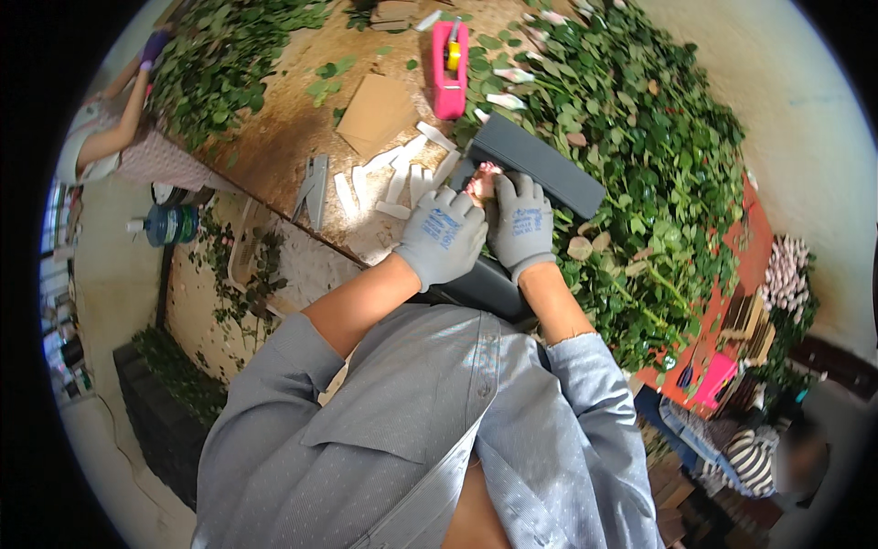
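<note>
A pink rose bloom [482,182] lies between my two hands at a dark grey trough-like holder [540,165]. My left hand [444,236], in a grey work glove, has its fingers curled in against the bloom's near left side. From the right, my right hand [523,224], gloved the same way, closes its fingertips on the bloom. My hands hide the lower part of the flower and the middle of the holder. The holder's near end [489,285] shows below my wrists, close to my shirt.
Left of my hands lie white paper strips [398,183], a grey stapler [315,190] and brown cardboard sheets [375,114]. A pink tape dispenser [449,78] stands beyond. Leafy stems [631,183] heap up at right, more [219,69] at far left near another person's arm [123,119].
</note>
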A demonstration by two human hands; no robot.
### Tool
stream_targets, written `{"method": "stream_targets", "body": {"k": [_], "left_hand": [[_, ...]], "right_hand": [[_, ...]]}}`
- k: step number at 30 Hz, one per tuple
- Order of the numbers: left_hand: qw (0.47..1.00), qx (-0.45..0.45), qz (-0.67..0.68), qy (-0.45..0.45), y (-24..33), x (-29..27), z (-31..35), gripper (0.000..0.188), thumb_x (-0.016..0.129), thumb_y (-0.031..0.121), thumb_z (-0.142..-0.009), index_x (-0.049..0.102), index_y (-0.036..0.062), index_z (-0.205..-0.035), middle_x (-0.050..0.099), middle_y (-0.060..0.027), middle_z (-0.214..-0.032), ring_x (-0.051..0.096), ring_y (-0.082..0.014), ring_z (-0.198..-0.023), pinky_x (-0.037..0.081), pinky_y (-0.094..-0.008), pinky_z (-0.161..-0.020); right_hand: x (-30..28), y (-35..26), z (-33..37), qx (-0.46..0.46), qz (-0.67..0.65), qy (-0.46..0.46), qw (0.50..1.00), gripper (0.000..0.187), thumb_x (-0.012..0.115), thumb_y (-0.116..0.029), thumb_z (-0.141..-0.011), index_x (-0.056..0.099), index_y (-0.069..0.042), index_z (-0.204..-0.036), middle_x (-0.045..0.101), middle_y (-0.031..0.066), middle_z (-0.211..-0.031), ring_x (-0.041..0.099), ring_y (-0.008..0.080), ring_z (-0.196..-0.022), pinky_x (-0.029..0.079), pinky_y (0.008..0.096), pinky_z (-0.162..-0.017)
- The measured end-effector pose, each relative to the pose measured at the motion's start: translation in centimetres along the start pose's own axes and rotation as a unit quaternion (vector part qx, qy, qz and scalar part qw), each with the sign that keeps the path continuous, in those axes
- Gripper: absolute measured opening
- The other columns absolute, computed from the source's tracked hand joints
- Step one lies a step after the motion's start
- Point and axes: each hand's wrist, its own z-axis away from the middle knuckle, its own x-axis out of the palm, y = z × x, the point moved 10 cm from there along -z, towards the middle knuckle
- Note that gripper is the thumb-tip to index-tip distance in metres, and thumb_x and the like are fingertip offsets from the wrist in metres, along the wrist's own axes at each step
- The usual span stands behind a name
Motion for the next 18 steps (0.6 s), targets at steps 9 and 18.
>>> {"method": "stream_targets", "body": {"k": [9, 18], "left_hand": [[0.999, -0.014, -0.019, -0.041, -0.1, 0.6, 0.6, 0.016, 0.059, 0.027, -0.092, 0.067, 0.0144, -0.086, 0.061, -0.0068, -0.1, 0.056, -0.0286, -0.096, 0.044, -0.0458, -0.08], [0.995, -0.055, 0.065, 0.046, -3.7, -6.2, 5.6, 0.024, 0.067, 0.022, -0.088, 0.067, 0.0094, -0.109, 0.063, -0.0089, -0.105, 0.058, -0.0302, -0.107, 0.043, -0.0447, -0.096]], "right_hand": [[0.5, -0.2, 0.1, 0.002, 0.008, -0.008, 1.0, 0.038, 0.067, -0.02, -0.088, 0.062, -0.008, -0.124, 0.059, 0.0162, -0.122, 0.059, 0.0378, -0.106, 0.049, 0.0502, -0.087], [-0.3, -0.5, 0.0, -0.006, -0.014, -0.027, 1.0, 0.036, 0.067, -0.016, -0.089, 0.063, -0.008, -0.123, 0.06, 0.0165, -0.125, 0.059, 0.0395, -0.11, 0.049, 0.049, -0.094]]}}
